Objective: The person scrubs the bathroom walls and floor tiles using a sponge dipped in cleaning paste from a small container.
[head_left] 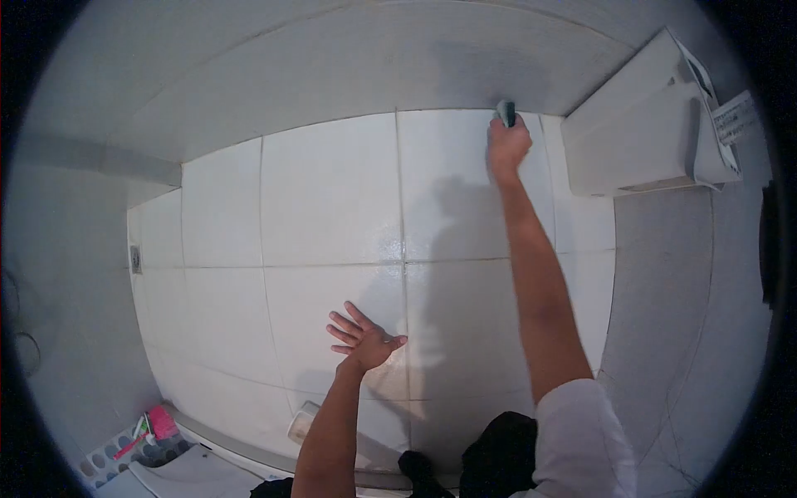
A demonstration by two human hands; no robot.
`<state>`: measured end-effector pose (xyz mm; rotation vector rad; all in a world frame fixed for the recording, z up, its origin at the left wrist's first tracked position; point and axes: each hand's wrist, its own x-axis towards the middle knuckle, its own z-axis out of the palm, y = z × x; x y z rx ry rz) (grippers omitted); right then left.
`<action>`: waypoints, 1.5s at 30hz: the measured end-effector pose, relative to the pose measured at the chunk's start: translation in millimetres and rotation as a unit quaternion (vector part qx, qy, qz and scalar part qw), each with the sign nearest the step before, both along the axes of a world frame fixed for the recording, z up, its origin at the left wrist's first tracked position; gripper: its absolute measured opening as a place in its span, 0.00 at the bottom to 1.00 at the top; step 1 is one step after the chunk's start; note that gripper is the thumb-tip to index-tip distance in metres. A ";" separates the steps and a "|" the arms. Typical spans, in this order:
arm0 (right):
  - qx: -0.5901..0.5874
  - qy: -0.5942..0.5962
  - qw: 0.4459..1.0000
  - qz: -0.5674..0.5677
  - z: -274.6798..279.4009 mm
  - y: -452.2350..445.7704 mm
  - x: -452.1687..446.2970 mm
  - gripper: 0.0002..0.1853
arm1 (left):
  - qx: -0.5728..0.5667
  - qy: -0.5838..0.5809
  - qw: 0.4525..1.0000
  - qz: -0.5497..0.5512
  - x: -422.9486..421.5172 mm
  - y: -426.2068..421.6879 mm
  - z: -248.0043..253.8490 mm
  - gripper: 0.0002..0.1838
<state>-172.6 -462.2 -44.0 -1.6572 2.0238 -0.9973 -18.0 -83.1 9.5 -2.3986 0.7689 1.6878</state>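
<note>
My right hand reaches far forward, its fingers closed round a small two-tone scrub sponge, pale grey-green on one side and dark on the other. The sponge is at the seam where the white tiled floor meets the grey wall. Nearer to me, my left hand is open above or on the tiles, fingers spread and palm down, with nothing in it. Whether its palm touches the floor I cannot tell. A small pale tub is beside my left forearm, partly hidden by it.
A white bin with a liner and a label stands in the far right corner. On the left floor edge is a small drain. A pink brush lies on a dotted mat at lower left, beyond a raised sill.
</note>
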 end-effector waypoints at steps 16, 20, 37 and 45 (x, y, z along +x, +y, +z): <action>-0.028 -0.382 0.909 -0.165 102.1 -23.3 82.4 0.24 | -0.034 -0.020 0.999 0.022 -2.1 13.0 -22.5 0.77; -0.234 -0.119 0.959 -0.109 38.8 1.6 148.1 0.30 | -0.027 -0.033 0.999 0.021 -2.4 15.3 -25.3 0.78; 0.022 -0.652 0.740 -0.164 101.9 -36.3 47.5 0.16 | -0.005 -0.039 0.999 0.013 -5.1 7.2 -12.6 0.77; -0.356 -0.011 0.934 0.033 120.0 -4.5 33.4 0.36 | -0.006 -0.030 0.999 0.027 -7.0 2.0 -1.2 0.75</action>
